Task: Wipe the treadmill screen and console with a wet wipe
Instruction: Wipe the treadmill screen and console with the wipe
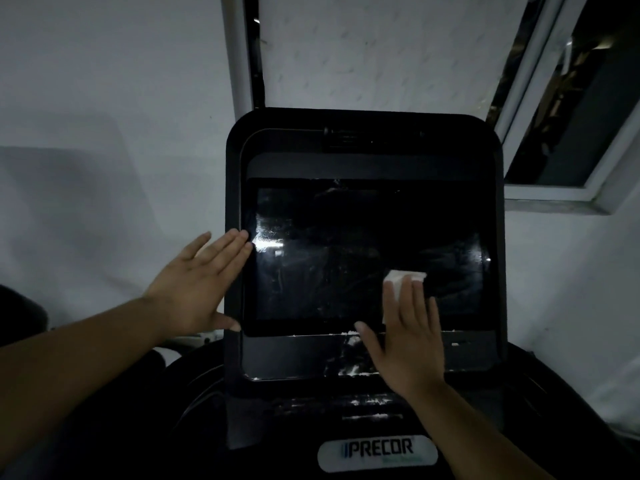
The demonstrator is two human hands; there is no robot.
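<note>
The treadmill's dark screen fills the middle of the black console, smeared with streaks and a bright glare at its left. My right hand lies flat with straight fingers on the screen's lower right part, pressing a folded white wet wipe against the glass. The wipe sticks out beyond my fingertips. My left hand is spread open against the console's left edge, fingertips touching the screen's frame and thumb at its lower left corner.
A white wall is behind the console, with a dark vertical gap above it. A white-framed window stands at the upper right. A Precor label sits on the console's base below. White residue marks the lower panel.
</note>
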